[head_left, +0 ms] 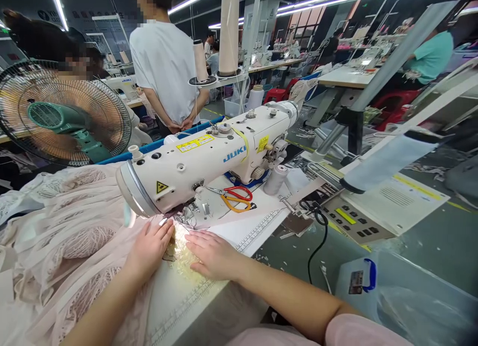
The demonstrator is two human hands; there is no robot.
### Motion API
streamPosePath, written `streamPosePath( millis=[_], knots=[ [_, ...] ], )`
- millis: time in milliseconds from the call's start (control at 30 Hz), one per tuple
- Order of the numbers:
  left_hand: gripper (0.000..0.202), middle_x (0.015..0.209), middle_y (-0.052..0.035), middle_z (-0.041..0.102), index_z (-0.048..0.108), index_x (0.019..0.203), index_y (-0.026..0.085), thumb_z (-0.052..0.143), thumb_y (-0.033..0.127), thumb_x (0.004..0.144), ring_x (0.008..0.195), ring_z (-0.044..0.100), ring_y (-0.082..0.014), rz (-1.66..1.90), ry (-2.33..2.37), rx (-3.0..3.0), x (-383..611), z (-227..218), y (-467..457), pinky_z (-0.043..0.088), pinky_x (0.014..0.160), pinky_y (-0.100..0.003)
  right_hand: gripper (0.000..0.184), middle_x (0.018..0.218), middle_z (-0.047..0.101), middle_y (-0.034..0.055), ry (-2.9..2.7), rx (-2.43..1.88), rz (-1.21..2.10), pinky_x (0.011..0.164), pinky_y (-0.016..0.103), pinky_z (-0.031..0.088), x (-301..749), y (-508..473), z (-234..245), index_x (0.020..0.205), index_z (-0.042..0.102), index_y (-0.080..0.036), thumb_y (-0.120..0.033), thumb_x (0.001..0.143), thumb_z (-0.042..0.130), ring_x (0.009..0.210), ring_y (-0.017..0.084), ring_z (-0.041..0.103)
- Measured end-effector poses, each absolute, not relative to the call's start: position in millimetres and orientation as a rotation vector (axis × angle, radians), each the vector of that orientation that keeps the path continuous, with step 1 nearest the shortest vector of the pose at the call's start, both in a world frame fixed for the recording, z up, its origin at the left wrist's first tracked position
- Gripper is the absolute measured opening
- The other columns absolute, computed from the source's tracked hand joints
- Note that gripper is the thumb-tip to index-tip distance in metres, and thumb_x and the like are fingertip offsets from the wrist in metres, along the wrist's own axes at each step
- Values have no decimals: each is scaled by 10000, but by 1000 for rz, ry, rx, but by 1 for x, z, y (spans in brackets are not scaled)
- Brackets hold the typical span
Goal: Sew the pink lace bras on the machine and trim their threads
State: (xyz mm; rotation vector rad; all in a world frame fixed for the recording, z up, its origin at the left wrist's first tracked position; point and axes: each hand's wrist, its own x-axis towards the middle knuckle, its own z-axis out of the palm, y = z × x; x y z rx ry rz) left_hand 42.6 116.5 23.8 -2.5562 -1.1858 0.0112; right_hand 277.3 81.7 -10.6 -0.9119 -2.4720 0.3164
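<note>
Under the head of a white sewing machine [209,162] lies a piece of pale yellow lace fabric [182,261]. My left hand [149,246] rests flat on its left edge, fingers stretched toward the needle area. On the right edge, my right hand [212,254] lies flat with its fingers extended. Both hands press the lace against the machine table [175,306]. The needle itself is hidden by the machine head. Scissors with red and orange handles [237,199] lie on the table just right of the needle area.
Pale pink lace garments [67,236] are heaped left of the machine. A grey thread spool [276,179] stands right of it. The control box [384,206] and a clear plastic bin [411,296] are at right. A fan [63,112] and a person in white [166,67] are beyond.
</note>
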Motion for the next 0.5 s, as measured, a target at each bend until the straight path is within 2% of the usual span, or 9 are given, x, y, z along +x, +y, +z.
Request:
streamPosePath(
  millis=[67,133,200,267,333,400,500],
  knots=[
    [468,1294,-105,602,629,1180,190,324,69,847,1178,547,-285,11,-1219,-2544,48,35,115,343,1001,-517,470,1378,506,129,-2473,-909,317,1125,360,286,277,84,-12,1244,531,-118,-399,867,557,1329,218,396],
    [420,1247,-150,621,663,1107,162,344,94,843,1126,573,-302,61,-1289,-2533,55,52,104,402,947,-495,450,1366,515,140,-2460,-887,333,1111,372,311,278,85,-10,1220,546,-110,-384,863,560,1323,228,404],
    [369,1069,-171,672,691,994,149,345,157,866,937,642,-286,208,-1455,-2493,60,69,80,496,771,-413,381,1324,553,142,-2418,-823,385,1084,384,348,281,84,-5,1159,583,-109,-346,864,545,1289,241,445],
    [405,818,-131,668,694,929,160,297,236,901,661,640,-250,390,-1658,-2386,61,79,45,476,531,-341,311,1232,622,129,-2323,-745,504,1038,377,396,287,77,4,1094,613,-125,-320,877,506,1196,227,530],
    [440,737,-117,656,675,1071,162,287,288,908,556,615,-251,448,-1753,-2263,57,77,8,461,486,-357,294,1089,689,104,-2259,-628,728,948,316,460,298,63,14,1045,632,-140,-329,905,457,1042,183,618],
    [427,827,-156,691,647,1168,176,368,328,882,675,658,-312,466,-1768,-2219,48,64,-24,502,572,-436,318,960,717,73,-2332,-438,1016,818,229,496,314,47,19,1017,650,-142,-352,929,428,898,138,659],
    [438,1166,-236,635,628,1212,196,483,351,829,999,616,-417,434,-1793,-2213,34,42,-48,508,694,-536,262,889,728,31,-2641,-252,1209,654,182,485,337,28,4,999,683,-177,-344,905,504,778,122,674]
  ],
)
